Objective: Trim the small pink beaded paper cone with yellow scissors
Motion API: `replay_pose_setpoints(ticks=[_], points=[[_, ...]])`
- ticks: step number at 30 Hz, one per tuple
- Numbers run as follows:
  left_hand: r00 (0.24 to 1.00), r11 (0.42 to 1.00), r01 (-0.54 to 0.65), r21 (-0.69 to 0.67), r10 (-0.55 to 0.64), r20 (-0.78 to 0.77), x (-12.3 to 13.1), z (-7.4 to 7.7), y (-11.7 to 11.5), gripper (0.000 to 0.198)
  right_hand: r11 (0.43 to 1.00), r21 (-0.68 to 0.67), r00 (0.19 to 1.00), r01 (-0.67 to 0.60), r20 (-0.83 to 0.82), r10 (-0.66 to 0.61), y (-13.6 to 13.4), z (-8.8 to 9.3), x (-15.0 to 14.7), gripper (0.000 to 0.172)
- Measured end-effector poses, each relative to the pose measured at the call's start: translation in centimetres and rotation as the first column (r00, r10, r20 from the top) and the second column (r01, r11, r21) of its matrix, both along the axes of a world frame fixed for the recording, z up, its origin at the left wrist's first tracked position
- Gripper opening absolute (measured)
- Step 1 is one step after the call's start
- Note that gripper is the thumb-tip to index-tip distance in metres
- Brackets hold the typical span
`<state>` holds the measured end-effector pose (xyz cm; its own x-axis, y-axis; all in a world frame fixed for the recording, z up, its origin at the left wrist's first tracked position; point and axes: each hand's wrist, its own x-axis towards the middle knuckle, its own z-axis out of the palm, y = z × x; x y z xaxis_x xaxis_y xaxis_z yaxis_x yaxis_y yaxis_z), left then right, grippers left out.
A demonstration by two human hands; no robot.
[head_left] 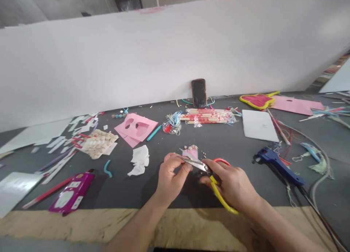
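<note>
My right hand grips a pair of scissors with one yellow and one red handle. The blades point left, and their tips reach my left hand. Its thumb and fingers are pinched together at the blades; what they hold is hidden or too small to make out. Just beyond the fingertips, partly behind the blades, is a small pink piece with a bluish edge. Small beige bits lie along its far side, with a few more scattered to the right.
A blue glue gun with a cable lies right. Pink cut-out paper, crumpled white tissue and a purple packet are left. A phone leans on the white wall behind packaged sticks. A white card lies back right.
</note>
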<state>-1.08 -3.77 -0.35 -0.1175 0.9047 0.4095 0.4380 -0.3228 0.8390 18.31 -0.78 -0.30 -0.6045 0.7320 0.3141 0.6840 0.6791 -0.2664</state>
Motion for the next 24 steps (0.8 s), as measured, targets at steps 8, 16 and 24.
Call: replay_pose_setpoints(ticks=[8,16,24], points=[[0.999,0.999,-0.037,0.033,0.037,-0.001,0.0,-0.6,0.3,0.019,1.000,0.019,1.000,0.008,0.026,-0.008,0.3,0.8,0.0,0.060],[0.997,0.999,0.038,0.038,-0.036,-0.062,-0.3,0.1,0.2,0.026,1.000,-0.014,0.999,0.003,0.034,-0.003,0.2,1.0,-0.2,0.064],[0.989,0.996,0.039,0.074,-0.028,-0.144,-0.5,0.1,0.3,0.024,0.999,-0.034,1.000,-0.008,0.018,0.009,0.4,0.6,-0.1,0.054]])
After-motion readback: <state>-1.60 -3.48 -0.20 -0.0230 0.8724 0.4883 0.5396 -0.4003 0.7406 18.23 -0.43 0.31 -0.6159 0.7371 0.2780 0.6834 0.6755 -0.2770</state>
